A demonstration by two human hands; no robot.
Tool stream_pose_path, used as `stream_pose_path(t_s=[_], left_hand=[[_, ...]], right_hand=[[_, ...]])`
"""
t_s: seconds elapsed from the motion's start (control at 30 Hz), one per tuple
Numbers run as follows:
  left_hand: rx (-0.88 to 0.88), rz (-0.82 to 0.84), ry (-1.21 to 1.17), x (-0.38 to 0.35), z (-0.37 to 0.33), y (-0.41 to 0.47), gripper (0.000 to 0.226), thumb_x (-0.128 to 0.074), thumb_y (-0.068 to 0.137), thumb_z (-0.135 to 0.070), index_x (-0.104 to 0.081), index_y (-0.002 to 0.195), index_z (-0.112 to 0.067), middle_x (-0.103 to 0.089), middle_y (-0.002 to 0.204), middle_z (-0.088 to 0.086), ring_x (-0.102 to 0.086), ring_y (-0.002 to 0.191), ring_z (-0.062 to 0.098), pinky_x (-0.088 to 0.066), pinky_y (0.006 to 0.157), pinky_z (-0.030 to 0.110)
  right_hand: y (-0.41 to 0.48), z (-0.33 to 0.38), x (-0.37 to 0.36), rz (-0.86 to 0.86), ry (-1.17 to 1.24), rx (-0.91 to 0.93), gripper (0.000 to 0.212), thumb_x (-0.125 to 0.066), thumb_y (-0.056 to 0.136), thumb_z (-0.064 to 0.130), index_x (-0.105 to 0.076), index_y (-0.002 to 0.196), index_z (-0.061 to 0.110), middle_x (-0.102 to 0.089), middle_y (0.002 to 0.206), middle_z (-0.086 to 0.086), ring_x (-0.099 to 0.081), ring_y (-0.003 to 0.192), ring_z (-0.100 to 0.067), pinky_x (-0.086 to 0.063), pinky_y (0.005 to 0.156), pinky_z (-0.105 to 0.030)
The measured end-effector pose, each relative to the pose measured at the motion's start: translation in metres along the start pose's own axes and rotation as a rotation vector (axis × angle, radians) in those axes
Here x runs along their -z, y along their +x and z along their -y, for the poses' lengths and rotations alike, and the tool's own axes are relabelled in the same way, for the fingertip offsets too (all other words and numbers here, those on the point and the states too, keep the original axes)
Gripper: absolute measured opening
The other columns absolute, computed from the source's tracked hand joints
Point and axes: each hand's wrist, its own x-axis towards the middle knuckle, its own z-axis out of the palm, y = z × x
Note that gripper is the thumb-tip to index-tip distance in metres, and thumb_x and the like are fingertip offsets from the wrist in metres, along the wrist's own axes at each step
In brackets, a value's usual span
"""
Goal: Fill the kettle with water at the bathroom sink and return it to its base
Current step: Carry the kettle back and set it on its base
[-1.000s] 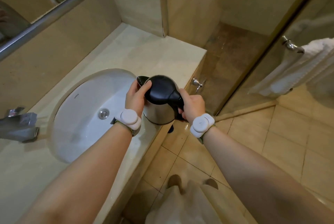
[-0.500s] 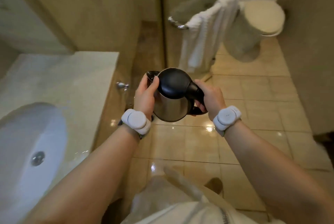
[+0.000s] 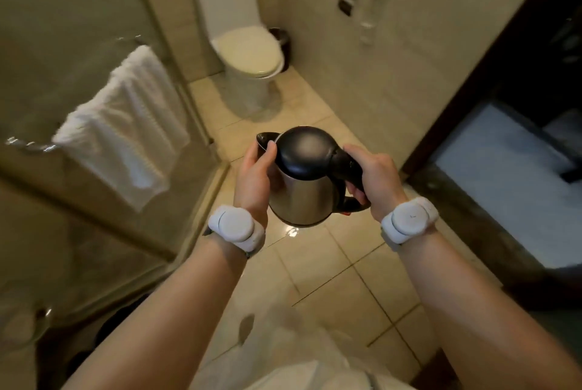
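I carry a steel kettle (image 3: 302, 197) with a black lid and black handle, upright in front of me above the tiled floor. My right hand (image 3: 371, 178) is wrapped around the handle on the kettle's right side. My left hand (image 3: 255, 178) presses flat against the kettle's left side, thumb near the spout. The lid is down. Neither the sink nor the kettle's base appears in this view.
A glass shower screen (image 3: 94, 200) with a white towel (image 3: 126, 125) on its rail stands at the left. A white toilet (image 3: 242, 46) and a dark bin (image 3: 282, 43) sit ahead. A dark door frame (image 3: 478, 80) and doorway open at the right.
The view has swung to the right, away from the sink and counter, which have left the frame. The toilet and doorway have come into view. Both hands keep the same hold on the kettle.
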Motion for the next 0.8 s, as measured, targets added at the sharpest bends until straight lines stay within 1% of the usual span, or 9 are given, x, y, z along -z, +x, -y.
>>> stream_pose_path(t_s=[0.07, 0.13, 0.2, 0.27, 0.43, 0.6, 0.67, 0.73, 0.8], left_hand=[[-0.005, 0.093, 0.012, -0.037, 0.003, 0.023, 0.029, -0.049, 0.103, -0.022, -0.062, 0.123, -0.005, -0.068, 0.112, 0.005, -0.063, 0.097, 0.006, -0.048, 0.08, 0.013], [-0.002, 0.157, 0.056, -0.069, 0.001, 0.043, 0.027, -0.049, 0.103, -0.023, -0.064, 0.118, -0.006, -0.068, 0.107, 0.004, -0.062, 0.096, 0.008, -0.046, 0.083, 0.018], [0.004, 0.268, 0.084, -0.119, 0.008, 0.074, 0.023, -0.049, 0.103, -0.023, -0.066, 0.111, -0.009, -0.067, 0.098, 0.0, -0.061, 0.091, 0.008, -0.044, 0.082, 0.02], [0.01, 0.3, 0.106, -0.146, 0.009, 0.094, 0.023, -0.049, 0.103, -0.024, -0.066, 0.109, -0.01, -0.066, 0.097, 0.0, -0.06, 0.091, 0.01, -0.044, 0.083, 0.023], [0.047, 0.504, 0.121, -0.245, 0.015, 0.164, 0.03, -0.048, 0.104, -0.023, -0.062, 0.119, -0.002, -0.068, 0.102, 0.002, -0.063, 0.092, 0.008, -0.049, 0.078, 0.015], [0.092, 0.747, 0.152, -0.35, 0.013, 0.233, 0.031, -0.047, 0.104, -0.026, -0.063, 0.121, -0.005, -0.069, 0.113, 0.01, -0.063, 0.1, 0.01, -0.048, 0.088, 0.021], [0.098, 0.777, 0.179, -0.379, 0.01, 0.248, 0.029, -0.05, 0.103, -0.028, -0.064, 0.12, -0.009, -0.069, 0.118, 0.01, -0.063, 0.102, 0.011, -0.046, 0.09, 0.026], [0.1, 0.877, 0.211, -0.434, 0.012, 0.263, 0.027, -0.054, 0.101, -0.027, -0.065, 0.12, -0.011, -0.07, 0.116, 0.007, -0.065, 0.101, 0.01, -0.047, 0.085, 0.022], [0.094, 0.921, 0.223, -0.46, 0.014, 0.268, 0.026, -0.059, 0.098, -0.023, -0.064, 0.12, -0.011, -0.072, 0.114, 0.006, -0.067, 0.101, 0.012, -0.049, 0.079, 0.018]], right_hand=[[0.014, 0.002, 0.034, -0.084, 0.027, -0.019, 0.052, -0.062, 0.084, 0.047, -0.066, 0.061, 0.0, -0.049, 0.05, -0.015, -0.044, 0.044, -0.022, -0.033, 0.045, -0.029], [0.026, 0.005, 0.063, -0.158, 0.065, -0.05, 0.048, -0.063, 0.08, 0.051, -0.068, 0.061, 0.007, -0.05, 0.051, -0.014, -0.046, 0.049, -0.025, -0.033, 0.047, -0.03], [0.048, 0.007, 0.103, -0.259, 0.106, -0.054, 0.049, -0.062, 0.083, 0.05, -0.068, 0.061, 0.006, -0.05, 0.051, -0.014, -0.045, 0.049, -0.025, -0.032, 0.047, -0.03], [0.06, 0.01, 0.122, -0.293, 0.103, -0.058, 0.052, -0.06, 0.087, 0.047, -0.066, 0.058, 0.004, -0.048, 0.051, -0.015, -0.043, 0.043, -0.022, -0.031, 0.047, -0.03], [0.121, 0.019, 0.193, -0.463, 0.164, -0.077, 0.054, -0.06, 0.091, 0.045, -0.064, 0.055, 0.005, -0.05, 0.048, -0.015, -0.042, 0.04, -0.022, -0.032, 0.047, -0.029], [0.175, 0.038, 0.265, -0.67, 0.244, -0.129, 0.05, -0.059, 0.094, 0.042, -0.065, 0.058, 0.007, -0.052, 0.046, -0.01, -0.043, 0.036, -0.018, -0.032, 0.039, -0.022], [0.187, 0.046, 0.283, -0.727, 0.245, -0.146, 0.05, -0.058, 0.094, 0.042, -0.066, 0.06, 0.006, -0.052, 0.047, -0.01, -0.043, 0.036, -0.017, -0.032, 0.039, -0.022], [0.202, 0.049, 0.323, -0.816, 0.274, -0.148, 0.049, -0.059, 0.093, 0.041, -0.066, 0.063, 0.003, -0.052, 0.048, -0.012, -0.042, 0.038, -0.019, -0.031, 0.04, -0.023], [0.208, 0.051, 0.344, -0.841, 0.295, -0.152, 0.048, -0.059, 0.093, 0.039, -0.065, 0.063, 0.002, -0.05, 0.047, -0.012, -0.039, 0.038, -0.019, -0.028, 0.04, -0.024]])
